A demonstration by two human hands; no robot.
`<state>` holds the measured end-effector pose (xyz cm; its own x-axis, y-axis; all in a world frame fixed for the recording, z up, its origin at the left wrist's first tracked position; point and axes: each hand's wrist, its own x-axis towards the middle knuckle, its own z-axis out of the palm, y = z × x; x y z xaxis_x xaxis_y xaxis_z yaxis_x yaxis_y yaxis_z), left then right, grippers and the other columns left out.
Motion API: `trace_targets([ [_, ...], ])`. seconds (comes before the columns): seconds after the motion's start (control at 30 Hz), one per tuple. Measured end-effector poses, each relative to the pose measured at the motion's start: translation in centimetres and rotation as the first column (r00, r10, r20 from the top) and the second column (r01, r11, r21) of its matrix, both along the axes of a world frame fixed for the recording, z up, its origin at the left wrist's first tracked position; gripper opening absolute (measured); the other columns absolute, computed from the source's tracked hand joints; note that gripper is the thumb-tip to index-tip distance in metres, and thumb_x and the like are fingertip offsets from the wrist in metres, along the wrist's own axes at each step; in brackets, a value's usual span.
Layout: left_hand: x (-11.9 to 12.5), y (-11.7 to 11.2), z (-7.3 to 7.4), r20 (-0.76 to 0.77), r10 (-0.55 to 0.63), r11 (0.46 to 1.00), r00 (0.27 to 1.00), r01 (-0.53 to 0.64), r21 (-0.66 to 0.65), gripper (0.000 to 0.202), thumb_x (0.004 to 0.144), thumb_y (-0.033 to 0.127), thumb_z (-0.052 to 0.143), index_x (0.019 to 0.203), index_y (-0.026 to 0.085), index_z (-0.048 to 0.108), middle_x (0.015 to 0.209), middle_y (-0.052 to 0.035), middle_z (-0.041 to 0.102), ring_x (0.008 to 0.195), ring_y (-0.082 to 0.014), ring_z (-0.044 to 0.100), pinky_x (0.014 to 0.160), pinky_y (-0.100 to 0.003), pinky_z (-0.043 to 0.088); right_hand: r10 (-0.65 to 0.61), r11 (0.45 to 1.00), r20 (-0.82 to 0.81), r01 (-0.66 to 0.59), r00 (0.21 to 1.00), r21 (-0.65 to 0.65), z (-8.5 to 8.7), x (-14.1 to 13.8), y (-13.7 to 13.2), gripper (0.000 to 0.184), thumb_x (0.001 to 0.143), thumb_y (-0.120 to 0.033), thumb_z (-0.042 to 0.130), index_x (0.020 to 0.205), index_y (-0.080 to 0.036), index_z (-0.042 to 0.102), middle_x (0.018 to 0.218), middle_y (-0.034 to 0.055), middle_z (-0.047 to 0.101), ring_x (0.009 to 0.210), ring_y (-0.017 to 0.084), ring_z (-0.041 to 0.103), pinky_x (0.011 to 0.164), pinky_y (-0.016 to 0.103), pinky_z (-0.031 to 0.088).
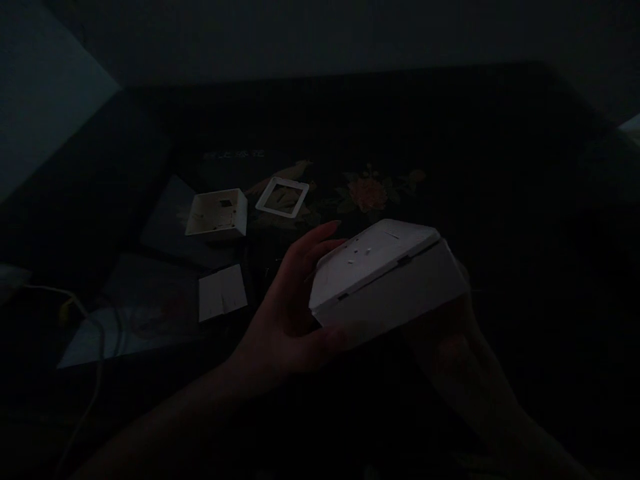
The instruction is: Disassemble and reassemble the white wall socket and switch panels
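Observation:
The scene is very dark. A white square plastic box with a closed front plate (387, 280) is held tilted in front of me. My left hand (290, 313) grips its left side, thumb under the lower corner and fingers behind the edge. My right hand (450, 340) supports the box from below and the right, mostly hidden under it. Farther left on the dark flowered cloth (370, 193) lie an open white back box (218, 215), a white square frame (283, 197) and a small white flat piece (223, 292).
Grey flat sheets or booklets (135, 313) lie at the left under the small parts. A pale cable (85, 320) curls over the left edge. A pale wall panel (40, 100) rises at the far left. The right side is too dark to make out.

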<state>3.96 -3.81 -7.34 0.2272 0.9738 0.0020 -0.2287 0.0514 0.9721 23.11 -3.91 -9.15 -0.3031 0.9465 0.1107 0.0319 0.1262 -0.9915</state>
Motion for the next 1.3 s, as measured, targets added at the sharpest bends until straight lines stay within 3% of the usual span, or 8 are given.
trace_targets([
  [0.13,-1.2,0.7,-0.3,-0.047,-0.028,0.996,0.999,0.032,0.087,0.087,0.077,0.046,0.078,0.149,0.036,0.030,0.146,-0.0088,0.049,0.130,-0.0333,0.052,0.103,-0.045,0.048,-0.033,0.999,-0.089,0.034,0.996,0.009,0.3,1.1,0.5,0.061,0.088,-0.057,0.060,0.144,-0.048,0.037,0.159,-0.0021,0.038,0.145,0.027,0.039,0.099,0.045,0.056],
  [0.23,-1.4,0.8,-0.6,-0.133,-0.017,0.988,0.991,0.037,0.149,0.091,0.075,0.044,0.079,0.150,0.037,0.028,0.149,-0.0088,0.044,0.130,-0.0343,0.050,0.103,-0.046,0.048,-0.009,0.999,0.062,0.006,0.998,0.051,0.5,1.3,0.6,0.073,0.081,-0.043,0.075,0.144,-0.049,0.039,0.158,-0.0021,0.038,0.142,0.030,0.042,0.101,0.048,0.054],
  [0.33,-0.8,0.4,-0.7,-0.174,0.049,0.989,0.984,-0.024,0.145,0.091,0.075,0.045,0.080,0.149,0.034,0.029,0.148,-0.0090,0.043,0.129,-0.0335,0.049,0.104,-0.045,0.047,0.073,0.997,0.223,-0.071,0.972,-0.017,0.3,0.6,0.4,0.076,0.076,-0.037,0.081,0.142,-0.043,0.044,0.152,0.0038,0.047,0.135,0.033,0.050,0.107,0.055,0.047],
  [0.43,-0.3,-0.1,-0.6,-0.137,0.013,0.996,0.990,0.000,0.090,0.092,0.075,0.052,0.079,0.149,0.034,0.028,0.138,-0.0075,0.052,0.119,-0.0306,0.058,0.096,-0.041,0.053,0.120,0.991,0.174,-0.107,0.977,-0.080,-0.1,-0.3,0.1,0.083,0.074,-0.037,0.082,0.146,-0.036,0.041,0.149,0.0087,0.050,0.131,0.034,0.054,0.106,0.054,0.047],
  [0.57,-0.2,-0.3,-0.3,-0.200,-0.097,0.994,0.975,0.106,0.033,0.089,0.076,0.040,0.083,0.148,0.041,0.030,0.128,-0.0021,0.061,0.111,-0.0281,0.065,0.087,-0.036,0.059,0.117,0.991,0.091,-0.109,0.989,-0.083,-0.3,-0.8,-0.1,0.081,0.079,-0.038,0.078,0.149,-0.031,0.037,0.150,0.0104,0.050,0.132,0.032,0.054,0.101,0.046,0.053],
  [0.77,-0.8,0.0,-0.3,-0.281,-0.091,0.985,0.955,0.127,0.113,0.082,0.078,0.047,0.080,0.147,0.045,0.035,0.132,0.0010,0.060,0.117,-0.0285,0.063,0.093,-0.038,0.059,0.119,0.992,0.110,-0.114,0.987,-0.051,-0.3,-0.6,-0.1,0.085,0.077,-0.037,0.080,0.150,-0.032,0.036,0.150,0.0083,0.051,0.133,0.031,0.053,0.103,0.044,0.052],
  [1.03,-0.6,0.0,-0.6,-0.305,-0.087,0.982,0.948,0.132,0.131,0.081,0.078,0.052,0.078,0.147,0.047,0.036,0.133,0.0013,0.061,0.116,-0.0268,0.065,0.089,-0.034,0.061,0.140,0.986,0.062,-0.133,0.988,-0.100,-0.8,-0.7,-0.3,0.089,0.077,-0.036,0.080,0.151,-0.034,0.031,0.145,0.0064,0.054,0.124,0.025,0.060,0.097,0.038,0.056],
  [1.3,-0.5,0.2,-0.4,-0.319,-0.057,0.987,0.946,0.101,0.123,0.076,0.078,0.042,0.081,0.143,0.039,0.043,0.121,0.0005,0.067,0.102,-0.0215,0.070,0.081,-0.026,0.061,0.129,0.991,0.148,-0.122,0.981,-0.055,-0.9,-0.8,-0.3,0.094,0.073,-0.031,0.083,0.151,-0.031,0.030,0.147,0.0073,0.053,0.128,0.024,0.058,0.100,0.035,0.054],
])
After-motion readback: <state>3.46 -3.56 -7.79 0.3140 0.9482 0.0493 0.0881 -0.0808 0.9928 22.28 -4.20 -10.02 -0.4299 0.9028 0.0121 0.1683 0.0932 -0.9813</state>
